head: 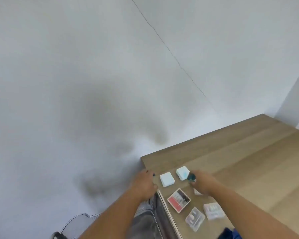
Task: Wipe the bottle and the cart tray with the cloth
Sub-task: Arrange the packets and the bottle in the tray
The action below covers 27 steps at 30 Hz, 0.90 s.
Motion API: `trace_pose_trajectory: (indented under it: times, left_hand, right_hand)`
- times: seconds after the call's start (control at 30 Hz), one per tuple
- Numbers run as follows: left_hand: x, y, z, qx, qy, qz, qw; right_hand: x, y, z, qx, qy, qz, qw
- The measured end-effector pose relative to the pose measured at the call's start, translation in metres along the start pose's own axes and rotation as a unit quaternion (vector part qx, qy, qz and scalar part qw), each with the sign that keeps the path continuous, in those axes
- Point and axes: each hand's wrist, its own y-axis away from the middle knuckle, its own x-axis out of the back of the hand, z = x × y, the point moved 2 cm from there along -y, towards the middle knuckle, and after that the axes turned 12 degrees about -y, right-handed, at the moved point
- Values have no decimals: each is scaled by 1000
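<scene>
My right hand (pixel 203 184) is closed around a small dark teal bottle (pixel 191 177), held just above the wooden table top (pixel 248 161) beside a white box. My left hand (pixel 144 184) is curled at the table's left front corner. A striped grey-and-white cloth (pixel 146 207) hangs from under its palm, down along the table edge. The cart tray is not in view, unless the blurred wire or clear frame (pixel 72 223) at the bottom left belongs to it.
Two white square boxes (pixel 167 179) (pixel 183 172) lie by the hands. Nearer me are a red-and-white case (pixel 179 200), two clear plastic cases (pixel 195 219) (pixel 213 211) and a dark blue object (pixel 230 232). A white wall fills the left and top.
</scene>
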Motion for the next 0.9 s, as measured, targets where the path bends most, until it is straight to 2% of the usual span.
trace_pose_trajectory:
  times: [0.27, 0.4, 0.47, 0.67, 0.9]
  left_hand:
    - [-41, -89, 34, 41, -28, -46, 998]
    - [-61, -111, 44, 54, -53, -75, 994]
    - [-70, -116, 47, 58, -76, -89, 991]
    - [-84, -116, 53, 66, -129, -62, 988]
    - [-83, -116, 63, 71, -140, -79, 985]
  right_hand:
    - [-1, -77, 29, 13, -39, -14, 999]
    - [-7, -105, 37, 11, -40, -71, 997]
    - [-11, -115, 41, 14, -18, -92, 996]
    - [-16, -129, 43, 39, 75, -107, 991]
    - [-20, -127, 32, 49, 109, -104, 987]
